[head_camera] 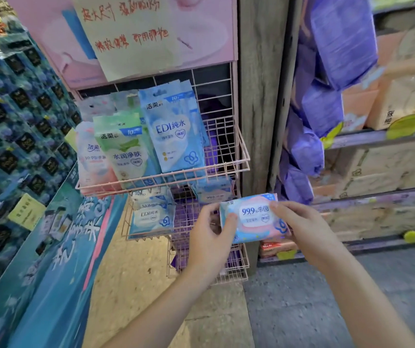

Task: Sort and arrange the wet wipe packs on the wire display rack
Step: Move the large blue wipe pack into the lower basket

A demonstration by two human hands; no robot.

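Note:
A pink-and-blue "99.9" wet wipe pack (252,218) is held flat in front of the pink wire display rack (236,156). My left hand (211,234) grips its left end and my right hand (304,227) grips its right end. In the rack's top basket stand a blue "EDI" pack (176,131), a green pack (126,151) and a pink pack (90,156). The middle basket holds stacked blue EDI packs (151,217) on the left and another 99.9 pack (214,192) at the back right.
A pink poster with a handwritten paper sign (131,33) tops the rack. Blue boxed goods (13,121) slope along the left. A wooden post (259,96) stands right of the rack, with purple bags (327,84) and shelves of cartons (389,159) beyond.

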